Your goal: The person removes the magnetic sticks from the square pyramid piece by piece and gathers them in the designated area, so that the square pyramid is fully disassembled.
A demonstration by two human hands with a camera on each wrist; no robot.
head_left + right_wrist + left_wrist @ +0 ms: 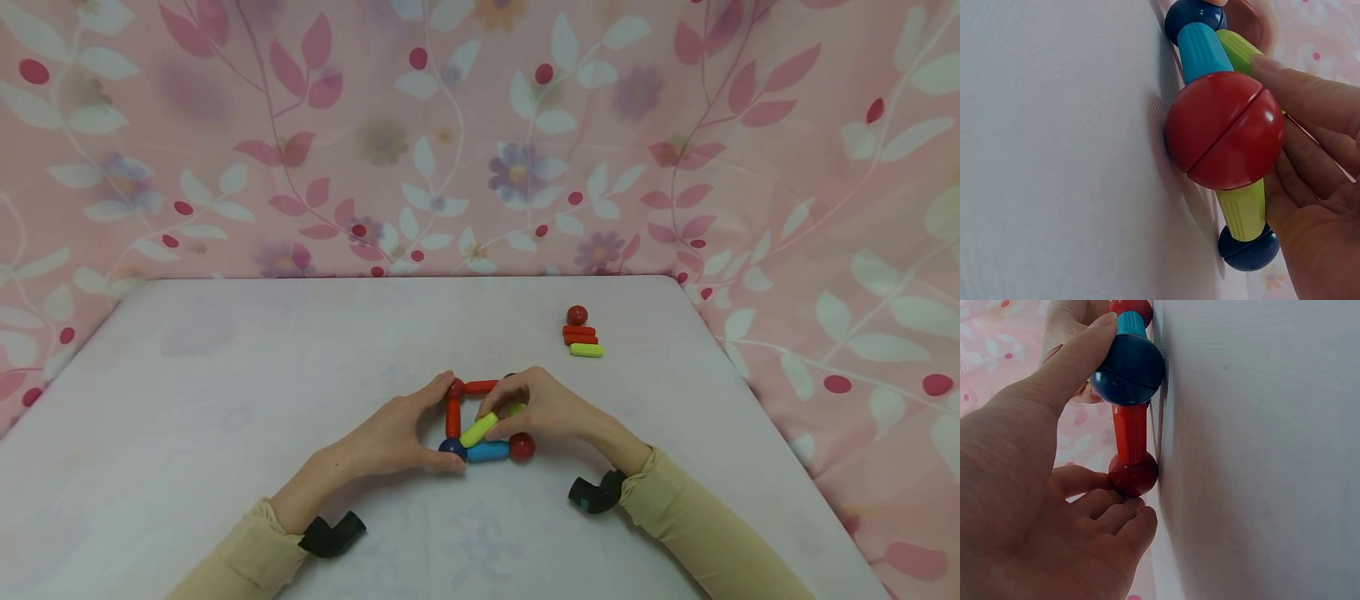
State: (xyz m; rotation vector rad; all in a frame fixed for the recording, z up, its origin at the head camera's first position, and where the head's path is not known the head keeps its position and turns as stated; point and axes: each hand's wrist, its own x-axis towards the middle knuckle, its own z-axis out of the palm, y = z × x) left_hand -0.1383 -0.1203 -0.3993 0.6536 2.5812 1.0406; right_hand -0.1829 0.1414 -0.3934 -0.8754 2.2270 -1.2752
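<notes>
On the table lies a four-sided toy frame of balls and rods. Its near side is a light blue rod (487,452) between a dark blue ball (452,448) and a red ball (522,447). A red rod (453,417) forms the left side, up to another red ball (456,388). My left hand (382,437) spans that side, thumb at the blue ball, fingertips at the far red ball. My right hand (551,408) pinches a loose yellow-green rod (478,430) slantwise inside the frame, its lower end at the blue ball. The right hand mostly hides the far right corner ball (1249,249).
Farther back at right, a red ball (577,315), two red rods (579,332) and a yellow-green rod (587,351) lie grouped on the white-covered table (225,375). A pink floral cloth (465,125) hangs behind the table and along its right side.
</notes>
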